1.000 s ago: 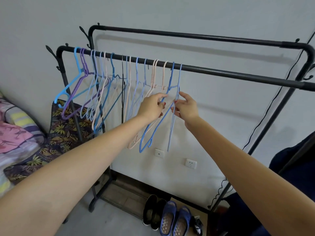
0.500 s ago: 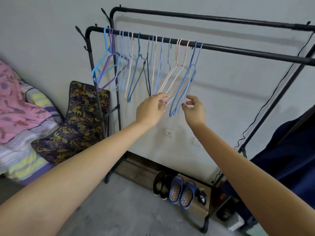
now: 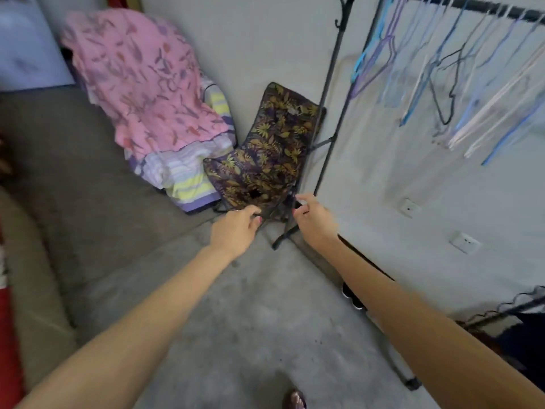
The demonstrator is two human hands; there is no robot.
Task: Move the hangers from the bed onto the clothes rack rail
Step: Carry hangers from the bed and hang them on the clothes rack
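Head view: thin blue, purple and pale plastic hangers [image 3: 460, 72] hang on the black metal rack rail [image 3: 501, 8], upper right. Left hand [image 3: 236, 228] and right hand [image 3: 315, 219], both empty with fingers loosely curled, hover over the grey floor [image 3: 250, 320] near a leaf-patterned cushion [image 3: 265, 154].

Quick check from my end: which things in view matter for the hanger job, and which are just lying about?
Part of the job:
hangers hanging on the rack rail
bed
left hand and right hand, both holding nothing

Just lying about:
pink blanket
striped bedding
leaf-print cushion
wall sockets
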